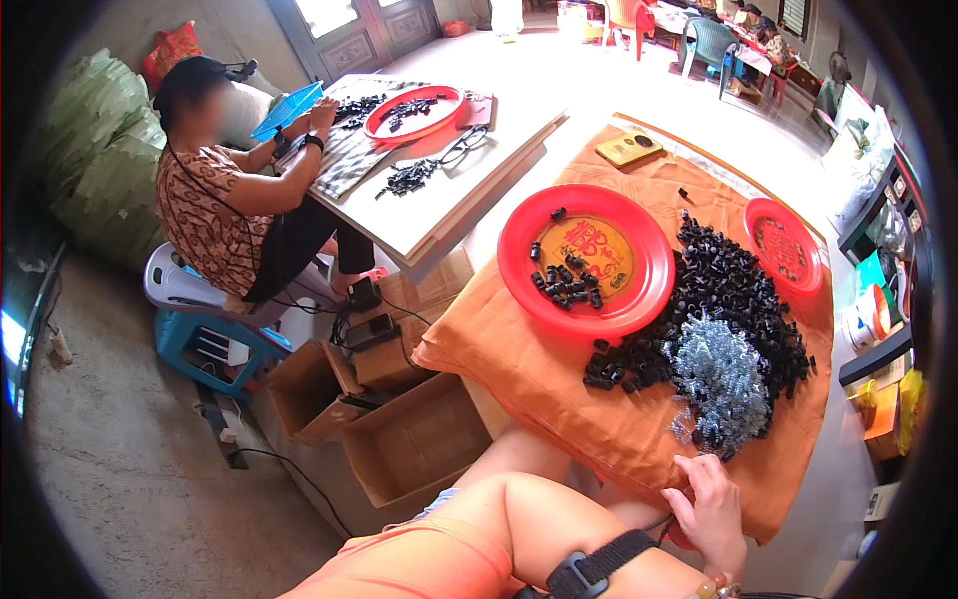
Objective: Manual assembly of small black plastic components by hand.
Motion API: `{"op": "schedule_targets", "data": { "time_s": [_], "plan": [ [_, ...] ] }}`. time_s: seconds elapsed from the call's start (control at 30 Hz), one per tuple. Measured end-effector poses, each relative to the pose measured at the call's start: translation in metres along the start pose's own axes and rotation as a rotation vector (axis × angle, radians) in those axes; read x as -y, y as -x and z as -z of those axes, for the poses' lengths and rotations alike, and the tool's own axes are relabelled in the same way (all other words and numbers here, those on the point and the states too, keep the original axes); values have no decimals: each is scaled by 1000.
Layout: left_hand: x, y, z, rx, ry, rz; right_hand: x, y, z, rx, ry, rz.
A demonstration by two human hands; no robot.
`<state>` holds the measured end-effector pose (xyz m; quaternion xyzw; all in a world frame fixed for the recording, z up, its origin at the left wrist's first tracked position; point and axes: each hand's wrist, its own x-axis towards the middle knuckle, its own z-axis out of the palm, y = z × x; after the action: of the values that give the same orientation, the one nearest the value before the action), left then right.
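The right hand [709, 509] is at the near edge of the orange cloth [519, 344], fingers loosely bent, thumb apart from them; the left hand is out of sight, so its state cannot be told. Just beyond the fingertips lies the heap of pale springs [720, 374], its long axis running away from the hand, the narrower end nearest; single coils point every which way. Around its far side spread black pieces [733, 275], between 2 red trays [514, 285]. Farther left, 1 person [215, 195] sits holding a blue basket [287, 112].
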<state>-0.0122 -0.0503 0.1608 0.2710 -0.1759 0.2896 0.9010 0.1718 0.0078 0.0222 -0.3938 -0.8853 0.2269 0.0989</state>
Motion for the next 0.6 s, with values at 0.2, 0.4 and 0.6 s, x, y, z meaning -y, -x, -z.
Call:
{"op": "schedule_targets", "data": {
  "time_s": [0.2, 0.4, 0.6],
  "plan": [
    [-5, 22, 0, -124, -130, 65, -3, 2, 0, -1, 19, -18],
    [-7, 35, 1, -210, -226, 150, -12, 4, -5, -30, 66, -46],
    [-3, 11, 15, -81, -305, 255, -9, 5, -6, -28, 99, -58]
  ]
}}
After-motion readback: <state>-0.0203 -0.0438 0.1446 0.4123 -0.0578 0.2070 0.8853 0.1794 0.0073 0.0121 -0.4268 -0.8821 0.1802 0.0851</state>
